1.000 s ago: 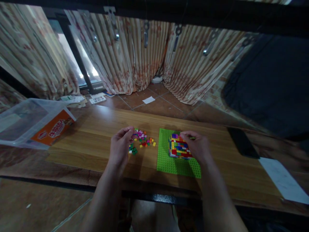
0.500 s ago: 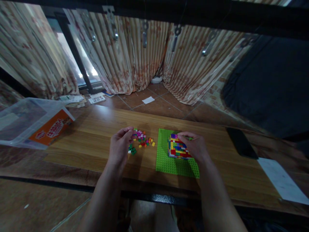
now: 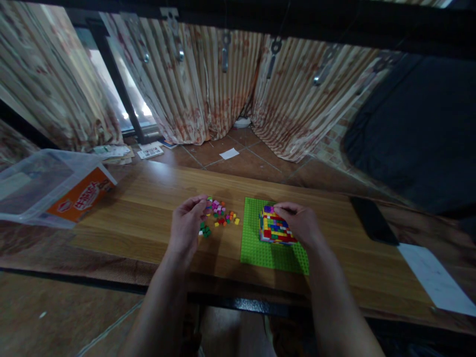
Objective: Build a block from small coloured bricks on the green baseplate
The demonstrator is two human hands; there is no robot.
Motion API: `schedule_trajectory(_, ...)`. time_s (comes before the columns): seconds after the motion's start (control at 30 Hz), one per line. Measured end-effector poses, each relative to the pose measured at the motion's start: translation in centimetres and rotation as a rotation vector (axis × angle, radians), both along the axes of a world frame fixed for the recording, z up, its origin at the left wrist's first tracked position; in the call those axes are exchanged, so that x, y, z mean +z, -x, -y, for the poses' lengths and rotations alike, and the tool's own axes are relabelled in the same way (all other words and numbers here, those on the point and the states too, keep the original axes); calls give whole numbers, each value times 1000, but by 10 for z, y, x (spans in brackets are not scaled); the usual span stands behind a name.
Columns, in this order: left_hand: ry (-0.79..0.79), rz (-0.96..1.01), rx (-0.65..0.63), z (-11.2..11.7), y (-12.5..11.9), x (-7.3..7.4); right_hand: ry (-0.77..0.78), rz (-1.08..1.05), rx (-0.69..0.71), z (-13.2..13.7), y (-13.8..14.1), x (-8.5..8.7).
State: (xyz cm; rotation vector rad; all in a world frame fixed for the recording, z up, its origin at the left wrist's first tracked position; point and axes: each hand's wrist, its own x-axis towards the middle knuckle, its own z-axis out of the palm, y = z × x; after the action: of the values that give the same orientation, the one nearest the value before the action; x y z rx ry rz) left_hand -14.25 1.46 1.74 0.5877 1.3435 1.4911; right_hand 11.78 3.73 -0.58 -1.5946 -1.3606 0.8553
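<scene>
While the left hand looks much as it did a second ago, the right hand has shifted slightly: its fingertips now sit a little closer to the purple brick at the block's far left corner. Likely reading: the placing work is at that corner now, with the left side idle or waiting.

Right hand: fingers bent in toward the thumb, touching or just over the block's far edge; too small to tell if a brick is pinched. Block is below and left of it, partly covered by it, on the green baseplate, which runs out left of and nearer than the hand.

Left hand: thumb and fingers curled toward each other, pinch contents unclear. Loose bricks lie just right of its fingertips; green bricks right of its palm. Box well left; phone well right of the right hand.
</scene>
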Motion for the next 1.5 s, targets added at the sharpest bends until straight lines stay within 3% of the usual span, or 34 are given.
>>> schedule_trajectory(0.23, 3, 0, -13, 1, 0, -1, 4, -26, 31, -2, -4, -4)
schedule_trajectory(0.4, 0, -2, 2, 0, 1, -1, 59, -126, -25, 2, -6, -4)
schedule_trajectory(0.57, -5, -1, 18, -1, 6, -1, -166, -130, -199, 3, -12, 8)
schedule_trajectory(0.7, -14, 5, 26, 1, 11, 1, -355, -159, -295, 8, 4, 23)
schedule_trajectory(0.8, -29, 11, 38, 3, 15, 3, -378, -209, -194, 17, 35, 29)
schedule_trajectory(1.0, -56, 21, 63, 3, 21, 5, -259, 5, 291, 36, 99, 14)
schedule_trajectory(1.2, -49, 26, 62, 4, 25, 6, -223, 423, 274, 34, 110, -5)
schedule_trajectory(1.5, -46, 22, 70, 6, 28, 7, -189, 545, 322, 32, 121, -12)
